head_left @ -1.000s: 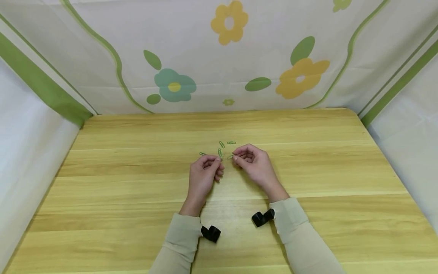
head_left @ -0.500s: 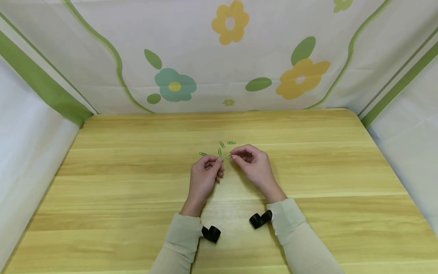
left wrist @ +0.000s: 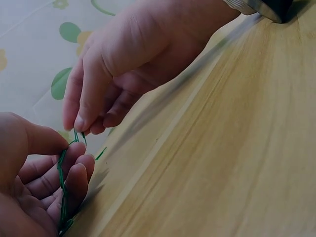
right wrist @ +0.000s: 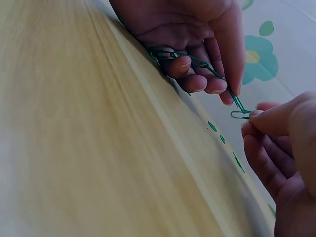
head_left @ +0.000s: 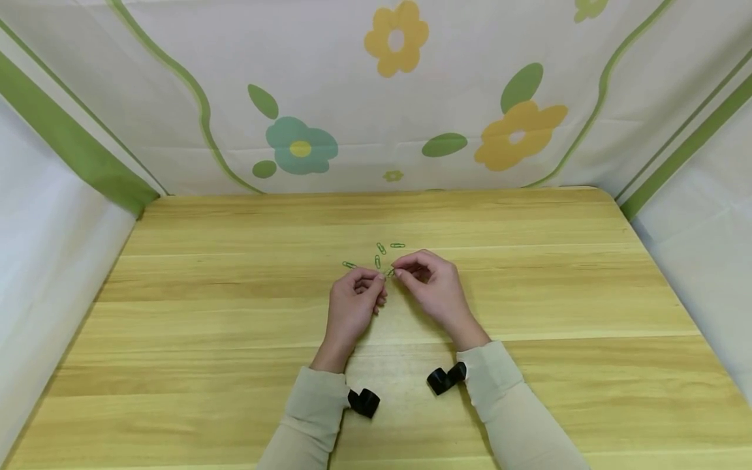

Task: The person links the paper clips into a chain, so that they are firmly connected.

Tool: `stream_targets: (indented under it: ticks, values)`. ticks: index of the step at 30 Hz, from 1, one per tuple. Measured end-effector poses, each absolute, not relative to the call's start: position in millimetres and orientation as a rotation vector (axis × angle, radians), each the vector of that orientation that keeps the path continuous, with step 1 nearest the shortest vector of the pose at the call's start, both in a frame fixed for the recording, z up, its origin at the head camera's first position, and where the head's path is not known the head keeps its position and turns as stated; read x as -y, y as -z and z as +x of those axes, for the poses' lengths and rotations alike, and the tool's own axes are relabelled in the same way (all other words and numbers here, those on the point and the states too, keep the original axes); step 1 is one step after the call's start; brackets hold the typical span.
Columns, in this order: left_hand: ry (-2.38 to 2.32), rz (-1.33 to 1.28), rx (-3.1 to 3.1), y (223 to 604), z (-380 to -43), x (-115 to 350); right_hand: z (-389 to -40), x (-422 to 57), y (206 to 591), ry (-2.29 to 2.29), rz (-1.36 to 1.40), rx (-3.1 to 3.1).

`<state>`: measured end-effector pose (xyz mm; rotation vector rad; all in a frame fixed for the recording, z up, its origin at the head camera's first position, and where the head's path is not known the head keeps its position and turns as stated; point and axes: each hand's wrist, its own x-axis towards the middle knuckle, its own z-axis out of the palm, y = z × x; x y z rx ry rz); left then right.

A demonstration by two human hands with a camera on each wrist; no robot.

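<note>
A chain of green paper clips [right wrist: 201, 62] runs across my left hand [head_left: 352, 305], whose thumb and forefinger pinch it near its end. In the left wrist view the chain [left wrist: 62, 185] hangs down along the curled fingers. My right hand [head_left: 436, 286] pinches a single green paper clip [right wrist: 239, 114] between thumb and forefinger. That clip meets the chain's end clip in the right wrist view; whether the two are linked is too small to tell. Both hands are close together above the table, fingertips a short gap apart.
Several loose green paper clips lie on the wooden table [head_left: 205, 313] just beyond the hands, including one at the left [head_left: 349, 264] and another farthest back [head_left: 397, 245]. A flower-print curtain [head_left: 352, 98] stands behind the table's back edge.
My right hand has moved left with its paper clip, up to the chain's end at the left fingertips. The left hand has shifted slightly right. The loose clips have stayed put.
</note>
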<state>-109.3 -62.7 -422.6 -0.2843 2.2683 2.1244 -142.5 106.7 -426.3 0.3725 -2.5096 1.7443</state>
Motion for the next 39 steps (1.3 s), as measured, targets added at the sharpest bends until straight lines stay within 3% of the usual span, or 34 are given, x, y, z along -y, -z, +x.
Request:
stream_targets:
  ticks: [26,39]
  values:
    - [-2.214,-0.253,-2.172,419.3,-107.4,64.3,-143.7,-104.5,429.9,-1.641,0.451,2.641]
    - [-2.288,-0.302,-2.140,420.4,-111.5,63.3,-147.6,-113.0,427.6,-1.993,0.190,2.539]
